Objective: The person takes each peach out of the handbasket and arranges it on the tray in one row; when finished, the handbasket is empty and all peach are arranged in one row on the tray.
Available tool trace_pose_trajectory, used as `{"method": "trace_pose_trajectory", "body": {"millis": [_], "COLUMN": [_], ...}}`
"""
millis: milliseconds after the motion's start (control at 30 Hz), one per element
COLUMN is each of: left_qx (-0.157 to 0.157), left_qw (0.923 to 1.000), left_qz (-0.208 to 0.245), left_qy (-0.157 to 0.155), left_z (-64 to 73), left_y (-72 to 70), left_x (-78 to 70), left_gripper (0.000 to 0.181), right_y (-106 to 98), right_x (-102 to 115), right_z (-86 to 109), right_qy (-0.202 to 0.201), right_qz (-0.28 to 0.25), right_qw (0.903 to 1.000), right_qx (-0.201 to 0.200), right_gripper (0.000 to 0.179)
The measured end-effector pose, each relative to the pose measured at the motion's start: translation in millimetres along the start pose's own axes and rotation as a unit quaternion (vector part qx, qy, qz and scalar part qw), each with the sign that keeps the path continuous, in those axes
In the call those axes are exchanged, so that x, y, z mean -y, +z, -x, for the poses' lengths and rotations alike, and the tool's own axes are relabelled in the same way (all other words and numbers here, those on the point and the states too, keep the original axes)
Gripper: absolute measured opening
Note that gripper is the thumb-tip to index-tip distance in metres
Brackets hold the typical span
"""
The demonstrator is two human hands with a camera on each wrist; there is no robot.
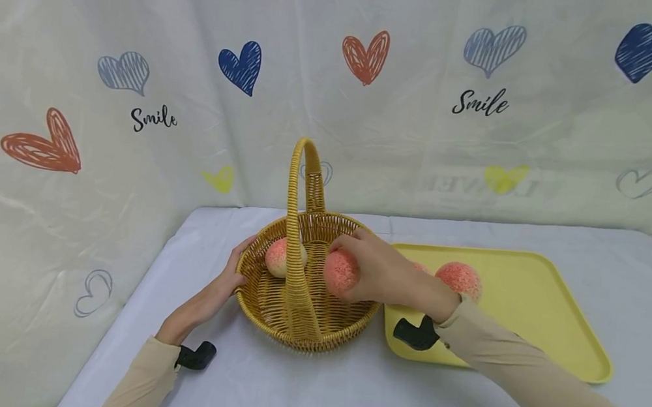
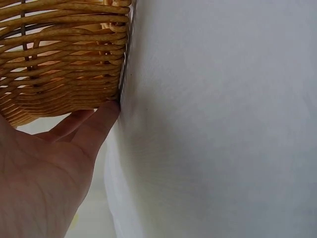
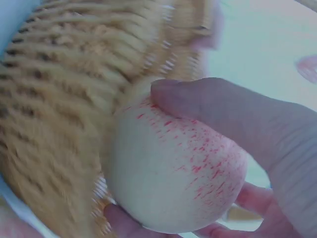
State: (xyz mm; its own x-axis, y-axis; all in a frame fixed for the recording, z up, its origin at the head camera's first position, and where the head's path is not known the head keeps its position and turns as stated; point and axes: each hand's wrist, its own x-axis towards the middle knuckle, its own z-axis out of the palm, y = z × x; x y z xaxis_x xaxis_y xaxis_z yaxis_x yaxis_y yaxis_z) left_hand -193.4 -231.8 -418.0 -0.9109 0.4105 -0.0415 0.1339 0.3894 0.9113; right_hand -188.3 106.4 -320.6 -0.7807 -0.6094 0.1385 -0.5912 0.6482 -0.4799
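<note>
The right hand [image 1: 383,271] holds a peach [image 1: 341,274] with curled fingers at the opening of the basket [image 1: 271,304], right of the handle [image 1: 293,276], while the left hand [image 1: 228,280], its fingers nearly straight, touches the outer wall.

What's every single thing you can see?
Tablecloth: 1, white, underneath.
Tray: 1, yellow, right of centre.
Basket: 1, golden-brown, left of tray.
Peaches: 4 showing, pinkish; one in basket, one held, two on tray (one mostly hidden).
Backdrop: 1, whitish, behind.
Hearts: 11, red, blue, yellow, grey, on backdrop.
"Smile" words: 2, black, on backdrop.
Faint letters: several, grey, on backdrop.
Wrist devices: 2, black, one per wrist.
Sleeves: 2, beige, both arms.
Left hand: 1, bare, touching basket.
Right hand: 1, bare, gripping a peach.
</note>
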Motion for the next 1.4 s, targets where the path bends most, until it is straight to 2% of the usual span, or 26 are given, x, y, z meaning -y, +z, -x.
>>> {"method": "trace_pose_trajectory", "body": {"millis": [133,300,500,667,867,1000,1133,1400], "left_qx": [-0.001,0.0,0.005,0.004,0.01,0.013,0.011,0.009], "left_qw": [1.0,1.0,0.9999,0.9999,0.9997,0.9997,0.9997,0.9998], "left_qz": [0.003,0.006,0.005,0.009,0.018,0.019,0.019,0.018], "left_qy": [-0.001,0.001,0.007,0.01,0.014,0.013,0.01,0.003], "left_z": [-0.1,-0.7,-0.4,1.4,0.0,-0.8,-0.9,-0.6], "left_y": [-0.5,-0.5,-2.0,-3.2,-2.1,-0.6,0.0,-2.3], "left_x": [0.2,0.4,-0.8,-0.7,1.3,1.0,0.5,1.6], "left_gripper": [0.08,0.08,0.082,0.083,0.081,0.081,0.08,0.079], "right_y": [-29.5,-71.7,-104.7,-118.1,-115.2,-102.1,-86.7,-64.5], "right_x": [-5.3,-18.8,-61.2,-98.9,-136.3,-158.4,-173.3,-187.6], "right_z": [17.7,57.4,110.2,141.9,166.2,175.8,176.9,169.8], "right_qy": [0.009,0.026,0.063,0.123,0.158,0.146,0.131,0.094], "right_qz": [-0.03,-0.042,0.009,0.019,0.017,-0.004,-0.018,0.006], "right_qw": [0.9987,0.996,0.9901,0.9835,0.9785,0.982,0.9868,0.9945], "right_qx": [-0.04,-0.074,-0.126,-0.131,-0.131,-0.12,-0.093,-0.045], "right_gripper": [0.057,0.066,0.08,0.087,0.085,0.08,0.074,0.065]}}
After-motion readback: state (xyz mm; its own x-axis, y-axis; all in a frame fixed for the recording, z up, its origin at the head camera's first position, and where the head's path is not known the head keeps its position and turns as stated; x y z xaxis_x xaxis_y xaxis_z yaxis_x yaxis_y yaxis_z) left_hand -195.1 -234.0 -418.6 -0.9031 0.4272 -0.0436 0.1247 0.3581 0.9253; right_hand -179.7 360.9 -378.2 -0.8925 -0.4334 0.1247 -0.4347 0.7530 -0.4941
